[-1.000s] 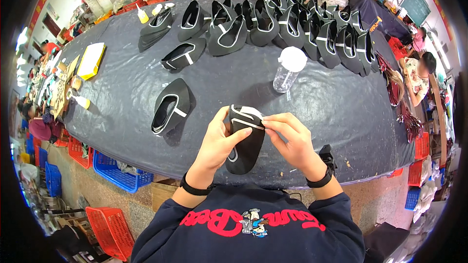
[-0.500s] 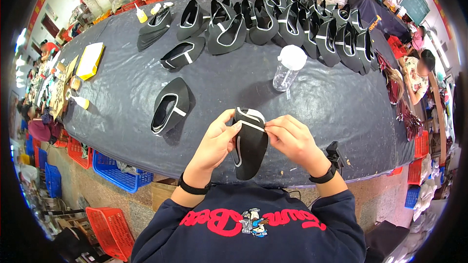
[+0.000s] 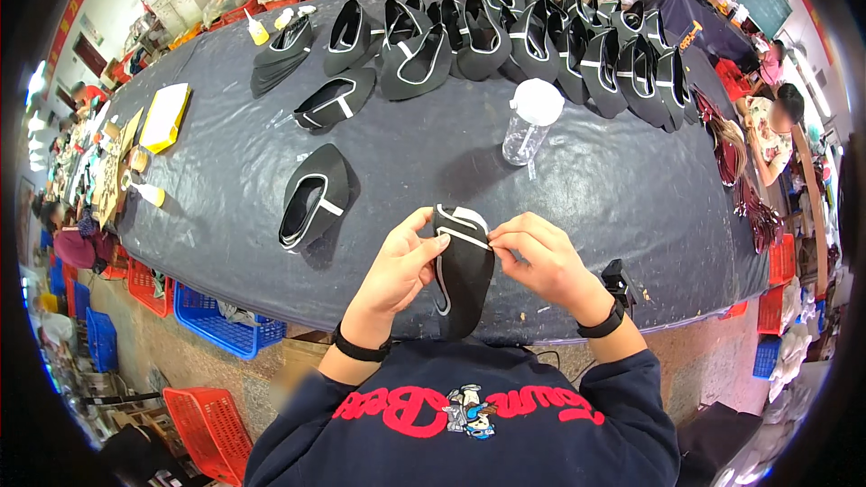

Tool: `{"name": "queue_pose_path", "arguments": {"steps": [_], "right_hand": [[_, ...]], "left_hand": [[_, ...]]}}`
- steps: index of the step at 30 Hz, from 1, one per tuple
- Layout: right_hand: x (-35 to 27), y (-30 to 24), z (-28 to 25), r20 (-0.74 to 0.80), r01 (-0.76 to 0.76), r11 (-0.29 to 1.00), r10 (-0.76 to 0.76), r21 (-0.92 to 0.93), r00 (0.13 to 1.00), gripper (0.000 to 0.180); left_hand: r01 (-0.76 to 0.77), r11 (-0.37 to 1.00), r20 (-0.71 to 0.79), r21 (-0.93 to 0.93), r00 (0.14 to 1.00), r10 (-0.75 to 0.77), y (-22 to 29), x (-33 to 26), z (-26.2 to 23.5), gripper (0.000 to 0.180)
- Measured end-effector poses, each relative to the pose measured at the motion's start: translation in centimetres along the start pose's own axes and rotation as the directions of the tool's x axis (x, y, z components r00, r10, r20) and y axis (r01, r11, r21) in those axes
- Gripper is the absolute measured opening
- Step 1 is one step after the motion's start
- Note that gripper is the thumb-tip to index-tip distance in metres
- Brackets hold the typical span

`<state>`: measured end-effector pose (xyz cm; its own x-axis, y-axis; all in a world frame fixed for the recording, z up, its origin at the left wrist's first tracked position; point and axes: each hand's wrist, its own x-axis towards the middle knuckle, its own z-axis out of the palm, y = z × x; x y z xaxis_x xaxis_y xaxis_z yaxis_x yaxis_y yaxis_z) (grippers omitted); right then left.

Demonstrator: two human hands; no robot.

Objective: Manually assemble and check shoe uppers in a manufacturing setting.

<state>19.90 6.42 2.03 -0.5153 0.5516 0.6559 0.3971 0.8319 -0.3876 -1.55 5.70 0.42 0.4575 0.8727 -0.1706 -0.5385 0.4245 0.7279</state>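
Observation:
A black shoe upper (image 3: 466, 284) with white edging and a white strap across it is held up over the table's near edge. My left hand (image 3: 403, 261) grips its left side, thumb on the white strap. On the other side, my right hand (image 3: 541, 257) pinches the strap's right end at the shoe upper's edge. The fingertips hide what else, if anything, is in that pinch. Farther left lies another black shoe upper (image 3: 336, 182) with the same white trim, touched by neither hand.
A clear bottle with a white lid (image 3: 530, 122) stands beyond my right hand. Many black shoe uppers (image 3: 532, 50) crowd the table's far side. White glue bottles (image 3: 149, 192) and a yellow-edged packet (image 3: 167, 115) lie left. Dark red cords (image 3: 753, 203) hang at the right edge.
My hands keep the same grip. The held shoe upper has tilted slightly, its lower end a little lower and nearer to me. The rest of the table looks unchanged.

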Motion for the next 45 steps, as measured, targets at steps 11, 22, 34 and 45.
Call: {"name": "queue_pose_path", "arguments": {"steps": [11, 22, 34, 45], "right_hand": [[0.1, -0.7, 0.0, -0.026, 0.091, 0.984, -0.096, -0.153, 0.995, 0.028], [-0.6, -0.3, 0.2, 0.014, 0.111, 0.988, -0.11, -0.109, 0.994, 0.029], [0.1, -1.2, -0.1, 0.017, 0.109, 0.987, -0.108, -0.122, 0.994, 0.024], [2.7, 0.6, -0.4, -0.052, -0.022, 0.942, 0.005, -0.336, 0.999, 0.022]], "left_hand": [[0.046, 0.992, 0.029, -0.114, 0.999, -0.043, -0.3, -0.1, 0.1, 0.03], [0.042, 0.991, 0.013, -0.123, 0.999, -0.041, -0.7, 0.0, 0.1, 0.031], [-0.015, 0.911, 0.009, 0.413, 1.0, 0.012, -2.3, 0.7, 0.2, 0.018], [-0.085, 0.743, 0.041, 0.664, 0.996, 0.077, -2.7, -0.6, 2.6, 0.009]]}}
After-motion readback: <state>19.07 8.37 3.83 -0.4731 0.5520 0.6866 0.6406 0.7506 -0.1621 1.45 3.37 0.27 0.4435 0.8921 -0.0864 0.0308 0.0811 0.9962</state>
